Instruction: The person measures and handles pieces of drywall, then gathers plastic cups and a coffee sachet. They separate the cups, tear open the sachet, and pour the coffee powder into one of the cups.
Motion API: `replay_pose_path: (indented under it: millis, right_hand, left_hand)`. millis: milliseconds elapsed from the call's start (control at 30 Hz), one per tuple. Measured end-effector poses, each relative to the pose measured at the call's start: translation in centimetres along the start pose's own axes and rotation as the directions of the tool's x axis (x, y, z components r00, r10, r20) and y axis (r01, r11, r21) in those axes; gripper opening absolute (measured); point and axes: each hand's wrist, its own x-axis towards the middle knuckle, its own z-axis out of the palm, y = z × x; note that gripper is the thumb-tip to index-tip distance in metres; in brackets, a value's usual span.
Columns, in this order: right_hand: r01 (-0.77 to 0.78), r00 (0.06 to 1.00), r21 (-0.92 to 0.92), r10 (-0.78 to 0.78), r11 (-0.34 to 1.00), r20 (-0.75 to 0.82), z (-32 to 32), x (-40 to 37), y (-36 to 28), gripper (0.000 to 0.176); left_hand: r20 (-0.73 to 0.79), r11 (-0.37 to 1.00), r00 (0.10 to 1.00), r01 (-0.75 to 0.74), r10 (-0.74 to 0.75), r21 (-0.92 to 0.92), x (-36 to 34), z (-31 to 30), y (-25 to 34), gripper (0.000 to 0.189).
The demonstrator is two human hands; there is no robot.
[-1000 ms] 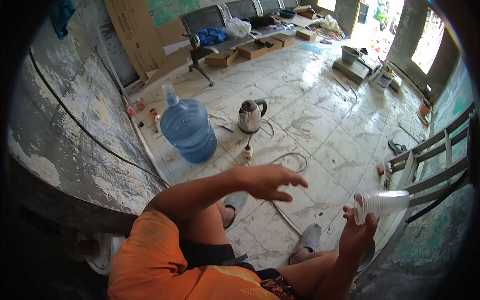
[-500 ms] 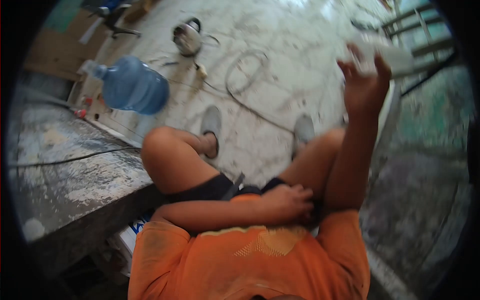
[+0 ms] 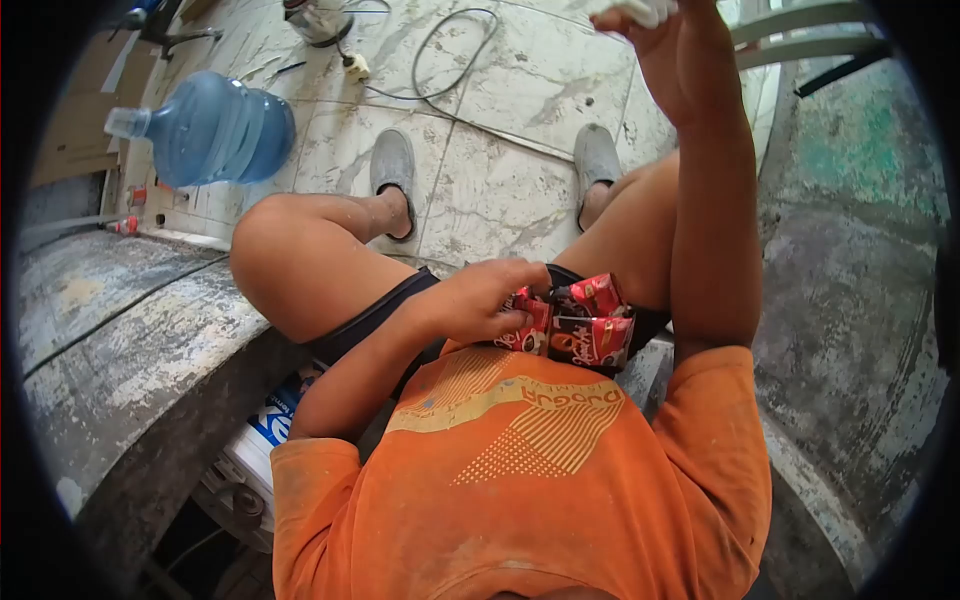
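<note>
Several red and black coffee sachets (image 3: pixel 592 335) lie bunched on my lap against the orange shirt. My left hand (image 3: pixel 485 300) is closed on the left end of the bunch, its fingers curled over the sachets' edges. My right hand (image 3: pixel 685 50) is raised over my right thigh at the top edge of the view. Its fingers close on a white thing (image 3: pixel 645 12), cut off by the frame, whose kind I cannot make out.
A blue water gallon bottle (image 3: pixel 225 130) lies on its side on the tiled floor (image 3: pixel 480 190). Beyond my feet are a looped cable (image 3: pixel 455 60) and a metal kettle (image 3: pixel 318 22). Worn concrete ledges (image 3: pixel 130 310) flank me. A white bucket (image 3: pixel 250 450) stands under the left one.
The view has shifted, and the sachets on my lap now show. My left hand has moved left and up in the view. My right hand now sits higher, at the frame's edge.
</note>
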Motion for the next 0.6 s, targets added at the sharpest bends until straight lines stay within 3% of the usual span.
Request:
replay_pose_path:
  millis: [33,100,133,200,267,300,367,433,500,600]
  right_hand:
    - [-0.051,0.994,-0.028,0.053,0.998,0.099,-0.1,-0.1,0.0,0.055]
    - [-0.123,0.969,-0.164,0.154,0.979,0.194,-1.1,0.0,1.0,0.054]
    - [-0.049,0.986,-0.172,0.075,0.984,0.149,1.1,-0.9,1.0,0.055]
    - [-0.169,0.948,-0.157,0.204,0.973,0.245,1.6,-1.1,1.4,0.063]
    - [-0.248,0.916,-0.126,0.275,0.961,0.293,2.4,-1.5,1.9,0.07]
    - [-0.273,0.891,-0.143,0.306,0.951,0.336,2.8,-1.6,1.9,0.071]
    - [-0.32,0.859,-0.164,0.359,0.933,0.366,3.6,-2.0,2.1,0.074]
    - [-0.347,0.836,-0.158,0.381,0.925,0.394,4.2,-2.3,2.2,0.076]
    - [-0.381,0.81,-0.147,0.406,0.913,0.424,5.2,-2.9,2.3,0.078]
    - [-0.369,0.801,-0.219,0.428,0.904,0.419,6.6,-3.5,2.5,0.091]
  left_hand:
    - [0.018,0.999,1.0,-0.001,0.0,0.043,-0.1,0.0,-0.2,0.035]
    - [0.081,0.994,0.991,0.102,-0.105,0.039,0.0,-0.3,0.9,0.036]
    - [0.037,0.998,0.997,0.066,-0.066,0.022,0.1,-0.4,1.2,0.034]
    - [-0.024,1.0,0.999,0.026,-0.025,0.014,0.1,-1.1,1.7,0.031]
    - [-0.223,0.994,0.969,-0.109,0.106,-0.001,0.2,-1.9,2.4,0.025]
    - [-0.234,0.993,0.965,-0.117,0.116,0.006,0.2,-2.5,2.9,0.025]
    - [-0.326,0.973,0.921,-0.171,0.215,0.158,0.0,-4.0,4.0,0.019]
    - [-0.344,0.968,0.912,-0.169,0.225,0.186,-0.4,-4.4,5.4,0.015]
    - [-0.246,0.934,0.919,-0.243,0.309,0.262,-0.5,-3.5,6.3,0.016]
    - [-0.212,0.925,0.911,-0.308,0.355,0.224,0.5,-0.5,5.6,0.017]
